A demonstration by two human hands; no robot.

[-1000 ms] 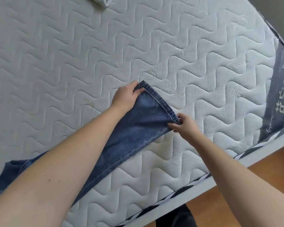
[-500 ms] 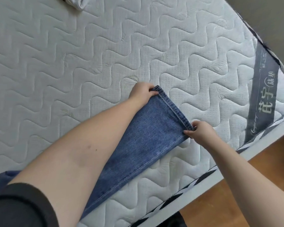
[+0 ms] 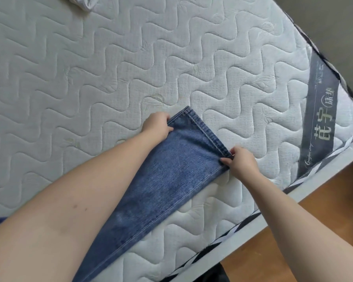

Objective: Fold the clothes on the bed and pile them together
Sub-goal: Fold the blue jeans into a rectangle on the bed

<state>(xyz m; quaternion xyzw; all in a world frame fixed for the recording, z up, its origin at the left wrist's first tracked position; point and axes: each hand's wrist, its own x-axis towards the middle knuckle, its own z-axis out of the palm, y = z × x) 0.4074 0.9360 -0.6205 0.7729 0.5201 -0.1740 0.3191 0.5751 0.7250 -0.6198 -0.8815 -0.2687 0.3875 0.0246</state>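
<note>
Your blue jeans lie flat on the white quilted mattress, leg stretched diagonally, stitched hem farthest from you. Near the far edge, a pale garment, crumpled, mostly out of frame.

Grey mattress label: "花宁" w/ cursive "Comfort sleep".

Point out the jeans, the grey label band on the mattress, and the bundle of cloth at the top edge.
jeans point(image 3: 171, 176): head view, middle of the flat leg.
grey label band point(image 3: 318, 119): head view, beside the printed characters.
cloth bundle point(image 3: 86, 3): head view, its pale lower fold; the rest is cut off.
</note>
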